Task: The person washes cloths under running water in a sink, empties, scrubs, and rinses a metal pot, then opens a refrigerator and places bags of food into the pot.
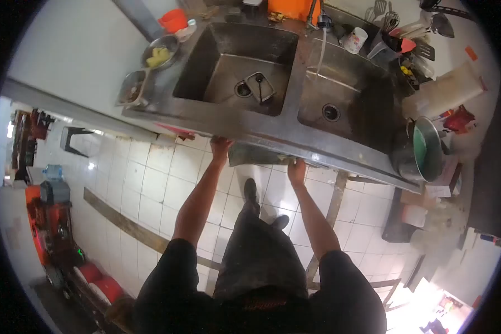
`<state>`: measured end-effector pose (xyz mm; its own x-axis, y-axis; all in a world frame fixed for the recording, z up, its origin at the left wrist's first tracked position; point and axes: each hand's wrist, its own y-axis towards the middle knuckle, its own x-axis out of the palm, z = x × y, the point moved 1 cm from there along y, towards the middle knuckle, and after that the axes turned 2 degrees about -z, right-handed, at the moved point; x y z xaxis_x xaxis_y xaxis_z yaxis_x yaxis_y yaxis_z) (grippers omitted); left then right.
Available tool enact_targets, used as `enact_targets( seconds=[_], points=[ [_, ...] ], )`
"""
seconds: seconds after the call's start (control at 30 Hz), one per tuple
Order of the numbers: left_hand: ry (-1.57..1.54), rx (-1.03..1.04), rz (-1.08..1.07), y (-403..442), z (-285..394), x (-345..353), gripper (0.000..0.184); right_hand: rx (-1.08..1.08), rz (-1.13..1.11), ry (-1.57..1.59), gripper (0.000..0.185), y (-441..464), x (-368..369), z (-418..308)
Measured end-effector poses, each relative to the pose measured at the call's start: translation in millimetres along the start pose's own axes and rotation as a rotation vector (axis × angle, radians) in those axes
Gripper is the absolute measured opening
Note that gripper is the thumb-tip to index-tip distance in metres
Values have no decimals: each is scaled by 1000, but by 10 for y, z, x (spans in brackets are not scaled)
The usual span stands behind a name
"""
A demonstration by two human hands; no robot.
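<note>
At the front edge of the steel double sink (250, 129), a dark grey-green cloth (254, 155) hangs just below the rim. My left hand (221, 147) is closed at the cloth's left end, close against the sink edge. The other end is pinched by my right hand (296, 170), under the middle of the rim. The fingertips are partly hidden by the sink edge and the cloth. In the left basin a small metal tray (260, 87) lies beside the drain. A thin stream of water (322, 53) runs from the tap (324, 22) into the right basin.
Left of the sink stand a bowl with yellow pieces (159, 55), a small container (132, 88) and a red bowl (173, 20). A large metal pot (423, 149) sits at the right end. Utensils (392, 22) and a white cup (355, 40) are behind.
</note>
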<state>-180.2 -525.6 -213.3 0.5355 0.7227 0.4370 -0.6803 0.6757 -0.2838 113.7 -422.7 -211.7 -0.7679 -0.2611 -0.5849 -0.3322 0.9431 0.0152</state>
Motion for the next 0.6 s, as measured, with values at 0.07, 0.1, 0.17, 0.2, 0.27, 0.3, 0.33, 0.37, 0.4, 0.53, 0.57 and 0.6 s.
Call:
enact_targets(
  seconds=[0.07,0.1,0.17,0.2,0.27,0.3,0.33,0.37,0.4,0.53,0.57,0.6],
  points=[
    [527,269,-23,232,-151,-107,28,-102,-88,-182,30,218,262,185],
    [1055,559,-46,300,-195,-163,29,-120,-175,-288,31,329,409,320],
    [1230,571,-101,507,-344,-211,30,-190,82,123,37,436,741,641],
    [1226,500,-135,628,-417,-220,31,-132,67,176,37,488,799,744],
    [1224,379,-189,841,-462,-215,32,-100,10,-21,37,577,789,784],
    [1240,353,-211,903,-481,-212,33,-95,-18,-92,37,602,765,792],
    [1258,338,-231,933,-489,-206,34,-92,-42,-143,37,627,731,793],
    [1278,327,-252,937,-494,-229,34,-91,-60,-176,37,648,717,803],
    [1297,326,-265,957,-488,-216,35,-93,-73,-204,37,676,689,799],
    [1345,300,-341,994,-402,-231,38,-98,-159,-311,37,722,528,727],
    [1355,297,-360,990,-388,-233,39,-106,-199,-347,37,697,474,679],
    [1375,302,-381,993,-361,-220,40,-116,-245,-384,37,671,393,623]
  ],
)
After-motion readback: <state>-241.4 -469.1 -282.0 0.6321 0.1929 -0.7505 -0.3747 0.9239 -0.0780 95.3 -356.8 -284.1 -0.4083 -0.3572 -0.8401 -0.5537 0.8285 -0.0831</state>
